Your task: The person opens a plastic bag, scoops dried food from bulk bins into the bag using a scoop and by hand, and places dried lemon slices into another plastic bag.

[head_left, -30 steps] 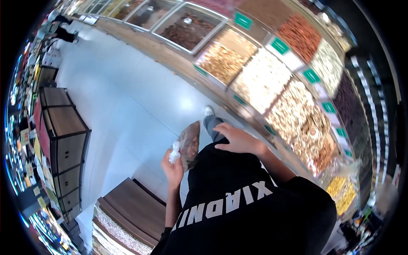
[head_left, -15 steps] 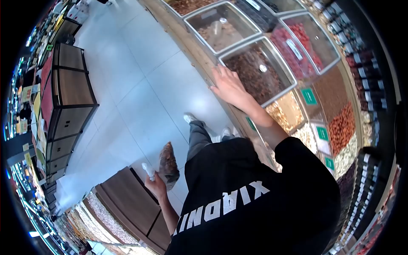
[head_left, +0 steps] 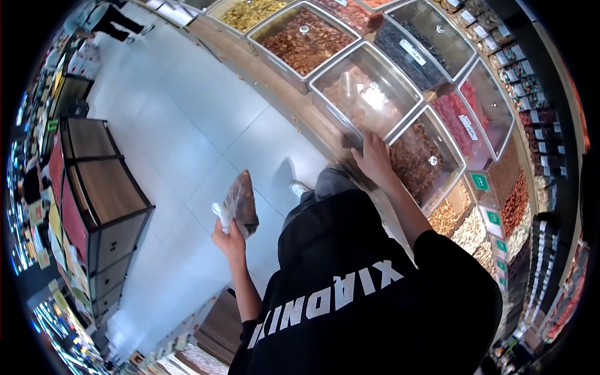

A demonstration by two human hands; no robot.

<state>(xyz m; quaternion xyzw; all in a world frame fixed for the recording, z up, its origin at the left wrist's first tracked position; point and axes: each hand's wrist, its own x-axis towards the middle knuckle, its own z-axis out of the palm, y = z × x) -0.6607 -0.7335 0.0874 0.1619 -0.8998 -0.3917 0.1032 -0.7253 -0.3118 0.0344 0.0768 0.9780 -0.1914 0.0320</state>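
Note:
My left hand (head_left: 230, 239) is closed around the gathered neck of a clear plastic bag (head_left: 242, 203). Brown pieces fill the bag, which hangs over the floor out to my left. My right hand (head_left: 376, 157) reaches to the counter's front edge, fingers extended, near the corner where two clear-lidded bins meet. One is a bin of dark brown pieces (head_left: 415, 153). The other, a bin of pale pieces (head_left: 359, 103), has a scoop-like shape under its lid. Whether my fingertips touch a bin or the ledge I cannot tell.
More lidded bins, including a bin of reddish-brown pieces (head_left: 306, 44) and a bin of red pieces (head_left: 459, 119), line the counter. Shelved jars (head_left: 544, 134) stand behind. A wooden display stand (head_left: 112, 194) is across the tiled aisle (head_left: 187, 125). Another person (head_left: 106, 22) is far left.
My view has moved forward along the counter, bringing more bins and another person into sight. The bag stays in my left hand, now raised slightly. My right hand has shifted along the counter edge.

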